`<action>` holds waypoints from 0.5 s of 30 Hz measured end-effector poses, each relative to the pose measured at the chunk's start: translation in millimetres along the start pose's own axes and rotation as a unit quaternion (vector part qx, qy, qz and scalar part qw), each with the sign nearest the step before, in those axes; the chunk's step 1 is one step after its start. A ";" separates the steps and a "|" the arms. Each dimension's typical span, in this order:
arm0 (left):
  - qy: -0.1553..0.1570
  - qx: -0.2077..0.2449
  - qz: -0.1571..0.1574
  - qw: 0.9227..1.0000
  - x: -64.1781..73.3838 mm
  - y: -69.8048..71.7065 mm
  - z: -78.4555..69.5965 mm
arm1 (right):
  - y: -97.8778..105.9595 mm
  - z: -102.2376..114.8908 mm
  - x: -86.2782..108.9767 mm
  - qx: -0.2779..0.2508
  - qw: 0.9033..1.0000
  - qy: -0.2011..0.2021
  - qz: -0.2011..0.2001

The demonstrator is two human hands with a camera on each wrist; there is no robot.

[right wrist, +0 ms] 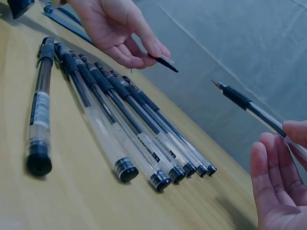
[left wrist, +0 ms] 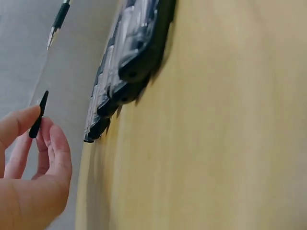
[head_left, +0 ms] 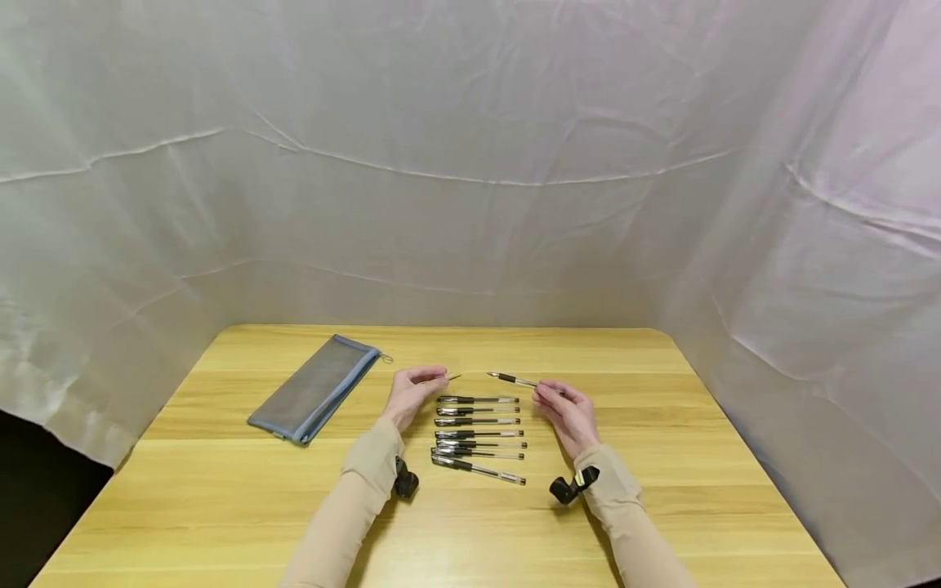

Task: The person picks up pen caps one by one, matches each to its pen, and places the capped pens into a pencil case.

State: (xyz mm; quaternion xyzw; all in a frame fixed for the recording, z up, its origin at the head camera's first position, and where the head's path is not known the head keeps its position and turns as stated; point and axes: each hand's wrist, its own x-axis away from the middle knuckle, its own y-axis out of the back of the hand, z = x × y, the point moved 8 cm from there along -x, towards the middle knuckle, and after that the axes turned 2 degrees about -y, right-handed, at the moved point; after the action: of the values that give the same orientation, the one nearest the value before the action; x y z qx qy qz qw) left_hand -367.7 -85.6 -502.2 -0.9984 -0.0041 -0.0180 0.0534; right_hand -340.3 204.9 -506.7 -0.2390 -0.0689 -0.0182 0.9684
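Note:
An uncapped gel pen (right wrist: 254, 111) with a black grip is pinched near its rear end by my right hand (head_left: 568, 415); its metal tip points left. Across a gap, my left hand (head_left: 416, 394) pinches a clear pen cap (right wrist: 164, 62) with a black clip between thumb and fingertips. Pen and cap are apart, held above the table. Below and between the hands lies a column of several capped gel pens (head_left: 478, 421), roughly parallel, clips to the left. The nearest capped pen (head_left: 478, 469) lies slightly slanted.
A grey mesh zip pouch (head_left: 314, 390) with blue edging lies on the wooden table (head_left: 698, 490), left of the hands. Pale cloth (head_left: 470, 229) hangs around the table's back and sides. Each wrist wears a small black camera (head_left: 573, 487).

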 end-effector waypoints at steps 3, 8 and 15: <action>0.007 0.058 0.017 0.998 1.9 -0.5 4.5 | -3.9 -0.7 -2.7 -0.003 1.000 0.001 0.008; 0.038 0.167 0.026 0.985 7.0 -0.7 10.3 | -12.6 -2.4 -5.6 -0.003 0.999 0.002 0.033; 0.035 0.209 0.026 0.977 10.6 2.0 10.0 | -22.8 -7.2 -8.2 0.014 0.997 -0.019 0.069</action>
State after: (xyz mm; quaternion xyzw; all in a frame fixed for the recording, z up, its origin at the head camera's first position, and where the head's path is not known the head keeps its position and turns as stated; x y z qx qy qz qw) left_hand -356.7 -86.5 -512.0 -0.9637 0.0202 -0.0507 0.2612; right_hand -349.1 181.4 -503.6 -0.2299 -0.0707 0.0545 0.9691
